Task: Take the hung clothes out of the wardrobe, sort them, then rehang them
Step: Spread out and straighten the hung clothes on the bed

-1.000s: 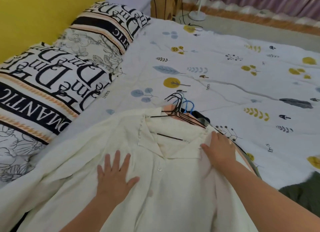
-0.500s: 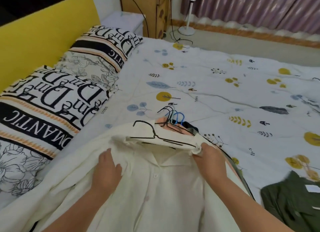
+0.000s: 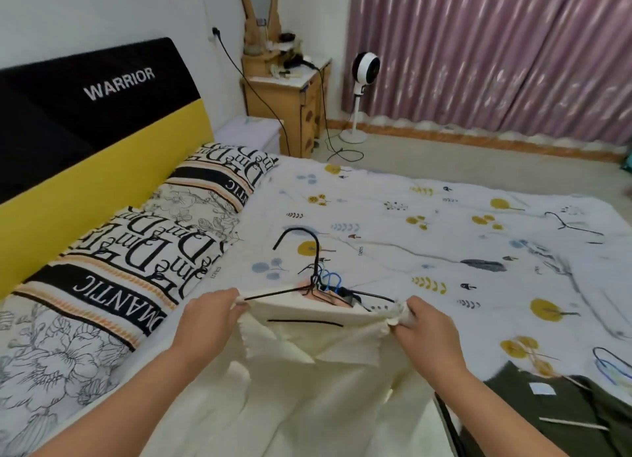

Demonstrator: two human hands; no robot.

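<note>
Both of my hands pinch the cream button-up shirt point(image 3: 318, 364) at its shoulders, left hand point(image 3: 208, 314) and right hand point(image 3: 424, 330) clamped on cloth, lifting it on its black wire hanger point(image 3: 309, 282) above the leaf-printed white bedspread point(image 3: 427, 224). Beyond it lie more hangers (black and blue hooks) point(image 3: 328, 280); a dark green garment point(image 3: 554, 408) sits at my right.

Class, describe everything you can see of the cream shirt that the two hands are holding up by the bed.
The cream shirt looks like light woven fabric with a pointed open collar. It sits on a black wire hanger whose hook rises above the neckline. The left hand and right hand each pinch a shoulder, stretching the top edge taut and level. The body drapes down toward the viewer. Behind it more hangers lie on the bed.
</note>
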